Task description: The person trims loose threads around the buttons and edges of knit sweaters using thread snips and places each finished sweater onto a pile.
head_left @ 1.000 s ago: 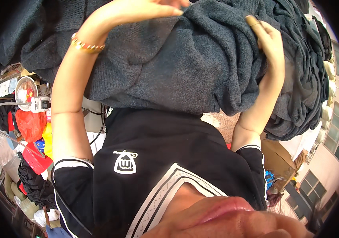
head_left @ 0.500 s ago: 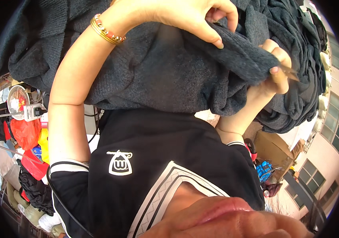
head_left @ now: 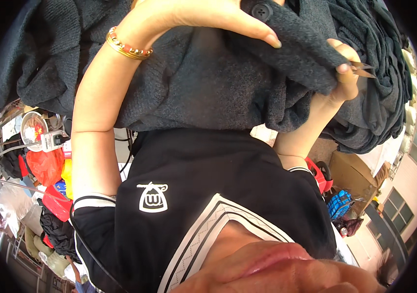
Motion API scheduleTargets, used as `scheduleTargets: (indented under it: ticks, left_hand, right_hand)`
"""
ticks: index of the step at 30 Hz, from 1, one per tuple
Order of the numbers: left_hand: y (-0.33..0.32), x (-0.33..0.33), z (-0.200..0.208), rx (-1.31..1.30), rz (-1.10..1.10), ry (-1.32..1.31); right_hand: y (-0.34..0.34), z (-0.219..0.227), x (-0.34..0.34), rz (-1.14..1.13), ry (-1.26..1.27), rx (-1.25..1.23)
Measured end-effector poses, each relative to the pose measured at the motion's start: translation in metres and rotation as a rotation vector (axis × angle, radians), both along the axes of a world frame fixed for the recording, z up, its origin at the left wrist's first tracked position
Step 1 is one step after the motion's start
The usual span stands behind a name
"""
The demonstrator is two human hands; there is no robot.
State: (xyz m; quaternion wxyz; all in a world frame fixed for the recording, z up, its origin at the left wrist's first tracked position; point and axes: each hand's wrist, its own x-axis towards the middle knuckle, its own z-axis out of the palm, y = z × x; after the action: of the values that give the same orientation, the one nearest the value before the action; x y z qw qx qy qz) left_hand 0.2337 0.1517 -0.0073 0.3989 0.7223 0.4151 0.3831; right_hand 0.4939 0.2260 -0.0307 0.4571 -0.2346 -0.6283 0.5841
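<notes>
A dark grey knit cardigan (head_left: 194, 93) is spread in front of me, its button band (head_left: 301, 44) stretched between my hands. One dark round button (head_left: 262, 12) shows on the band near the top edge of the view. My left hand (head_left: 213, 14), with bracelets on its wrist, is closed on the band. Its thumb lies along the cloth and the other fingers are mostly hidden. At the band's right end, my right hand (head_left: 346, 78) pinches the knit. From that same hand stick out the two pointed metal blades of thread snips (head_left: 362, 69), slightly apart; their handles are hidden.
More dark grey knitwear (head_left: 379, 97) is heaped on the right. A cardboard box (head_left: 352, 171) and a blue checked bundle (head_left: 340, 204) lie below it. On the left are a power strip (head_left: 52, 141), cables and a red plastic bag (head_left: 45, 165).
The button band has turned and a button has come into view. My right hand has moved up slightly, and the snips' blades show more clearly. The left thumb has shifted upward a little.
</notes>
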Motion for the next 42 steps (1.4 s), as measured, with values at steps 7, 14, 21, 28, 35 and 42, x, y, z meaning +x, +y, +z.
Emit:
scheduleTargets:
  ticks: [7, 14, 21, 28, 35, 42]
  left_hand:
    - [-0.017, -0.043, -0.025, -0.137, 0.142, 0.163]
    - [-0.060, -0.090, -0.034, -0.103, 0.392, 0.257]
    - [-0.093, -0.124, -0.034, -0.081, 0.504, 0.230]
    - [-0.110, -0.132, -0.034, -0.067, 0.545, 0.250]
    - [-0.126, -0.125, -0.045, -0.196, 0.425, 0.088]
    - [-0.123, -0.074, -0.049, -0.398, -0.073, 0.238]
  right_hand:
    - [0.030, -0.024, 0.029, -0.085, 0.581, -0.281]
    - [0.035, -0.049, 0.049, 0.096, 0.625, -0.331]
    - [0.035, -0.053, 0.044, 0.019, 0.563, -0.378]
    - [0.035, -0.051, 0.054, -0.048, 0.530, -0.391]
    - [0.068, -0.040, 0.078, -0.129, 0.515, -0.537]
    - [0.050, -0.022, 0.068, -0.237, 0.227, -0.349]
